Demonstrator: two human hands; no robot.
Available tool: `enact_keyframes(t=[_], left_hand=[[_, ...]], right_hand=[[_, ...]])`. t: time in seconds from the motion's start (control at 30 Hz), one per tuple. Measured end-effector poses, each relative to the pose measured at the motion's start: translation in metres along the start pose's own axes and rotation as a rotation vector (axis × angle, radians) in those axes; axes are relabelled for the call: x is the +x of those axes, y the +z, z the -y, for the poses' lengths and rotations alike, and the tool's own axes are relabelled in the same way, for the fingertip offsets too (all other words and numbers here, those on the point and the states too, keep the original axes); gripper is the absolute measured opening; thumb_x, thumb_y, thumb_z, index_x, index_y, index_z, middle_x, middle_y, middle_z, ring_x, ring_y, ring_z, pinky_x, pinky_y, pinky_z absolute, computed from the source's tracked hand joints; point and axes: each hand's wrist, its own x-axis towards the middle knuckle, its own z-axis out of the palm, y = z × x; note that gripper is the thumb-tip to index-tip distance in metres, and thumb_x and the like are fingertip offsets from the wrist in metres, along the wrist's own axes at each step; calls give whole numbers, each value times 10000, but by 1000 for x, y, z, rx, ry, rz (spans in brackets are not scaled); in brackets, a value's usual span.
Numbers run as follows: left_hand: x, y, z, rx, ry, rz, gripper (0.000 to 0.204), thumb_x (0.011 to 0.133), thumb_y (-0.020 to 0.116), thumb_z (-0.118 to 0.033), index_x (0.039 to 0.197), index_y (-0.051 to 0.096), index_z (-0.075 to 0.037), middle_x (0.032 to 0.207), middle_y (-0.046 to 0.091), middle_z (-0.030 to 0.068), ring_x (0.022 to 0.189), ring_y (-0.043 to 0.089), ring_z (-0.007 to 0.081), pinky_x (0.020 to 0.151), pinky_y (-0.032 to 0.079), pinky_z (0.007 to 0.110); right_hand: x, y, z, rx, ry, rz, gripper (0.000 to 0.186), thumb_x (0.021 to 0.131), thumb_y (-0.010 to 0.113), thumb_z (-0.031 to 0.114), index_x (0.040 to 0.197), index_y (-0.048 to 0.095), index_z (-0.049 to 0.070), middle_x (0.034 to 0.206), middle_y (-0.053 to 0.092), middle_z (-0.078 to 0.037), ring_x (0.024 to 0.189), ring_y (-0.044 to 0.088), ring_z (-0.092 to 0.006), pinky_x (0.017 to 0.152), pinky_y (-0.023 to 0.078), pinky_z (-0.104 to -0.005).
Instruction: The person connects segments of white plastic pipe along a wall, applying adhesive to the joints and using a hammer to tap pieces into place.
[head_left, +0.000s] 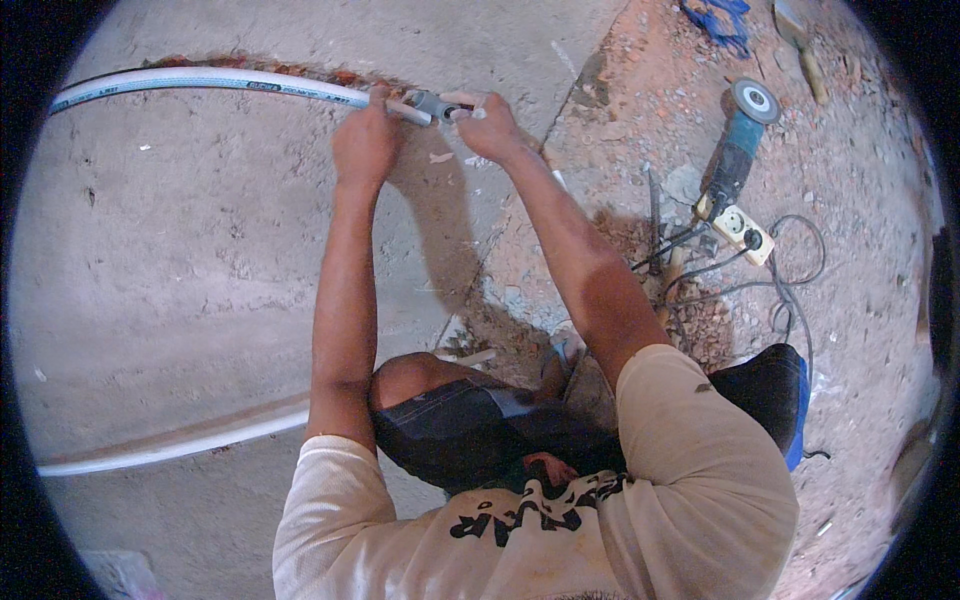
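My pipe (220,80) is white, printed blue; the fitting (428,103) is grey. Beyond the right edge of the grey slab (220,240), the grinder (738,145) is teal and black, the power strip (743,232) cream. My shirt (560,565) is off-white, printed black.

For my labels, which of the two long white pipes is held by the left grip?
The upper pipe, with blue markings: the left grip holds it near its right end. The lower pipe has no grip on it.
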Motion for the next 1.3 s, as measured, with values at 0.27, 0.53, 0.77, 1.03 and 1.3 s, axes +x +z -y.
enact_keyframes(t=[0.27,0.53,0.77,1.03,1.3], left_hand=[[0,-1,-2,-5,-38,60,379,868,619,-219,1220,571,-88,819,680,213,783,675,389,674,525,513],[1,-4,-4,14,6,71,371,861,633,-220,1190,569,-60,821,679,211,797,673,389,670,525,505],[-1,-4,-4,-19,17,102,467,873,620,-224,1326,510,-189,785,667,207,743,663,395,631,508,511],[-10,4,3,-58,-46,87,450,895,622,-270,1322,483,-234,720,654,183,680,651,391,583,486,508],[-10,-1,-1,-37,-32,73,410,895,610,-271,1287,527,-183,750,668,198,716,664,391,623,506,509]], right_hand=[[-19,-32,47,85,14,86,291,848,582,111,1102,721,148,995,701,-187,963,665,-310,893,494,-381],[-12,-21,34,9,-55,66,307,837,567,100,1104,717,129,1076,690,-185,1042,651,-324,958,479,-364],[-11,-12,27,-50,53,72,318,831,573,99,1115,713,126,1074,693,-185,1034,654,-316,961,479,-367],[-16,-13,36,124,57,118,307,839,576,59,1112,715,91,940,727,-137,821,697,-242,830,529,-338],[-13,1,17,235,-141,-6,308,830,576,4,1086,726,84,821,716,-106,697,678,-128,740,532,-293]])
